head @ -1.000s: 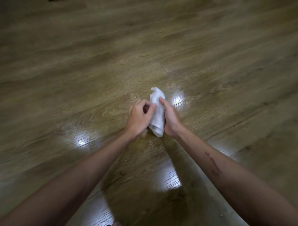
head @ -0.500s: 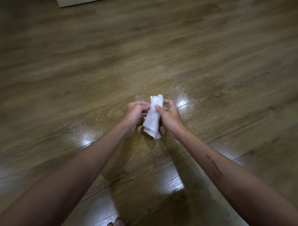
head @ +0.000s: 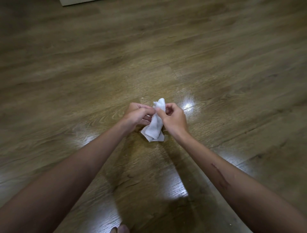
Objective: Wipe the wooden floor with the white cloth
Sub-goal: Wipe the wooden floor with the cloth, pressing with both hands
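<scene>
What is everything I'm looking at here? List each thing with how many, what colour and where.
crumpled white cloth: one, white, centre of view, held up between both hands, lower end hanging toward the floor.
brown wooden plank floor: one, brown with glossy light reflections, fills the view.
pale flat object: one, off-white, top edge left of centre, mostly cut off; cannot tell what it is.
toes: a few, bottom edge.
left hand: one, pinches the cloth's upper part.
right hand: one, pinches the cloth's upper part from the other side.

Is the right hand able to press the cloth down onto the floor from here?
Probably yes: the right hand already pinches the cloth, and bare floor lies directly below.
</scene>
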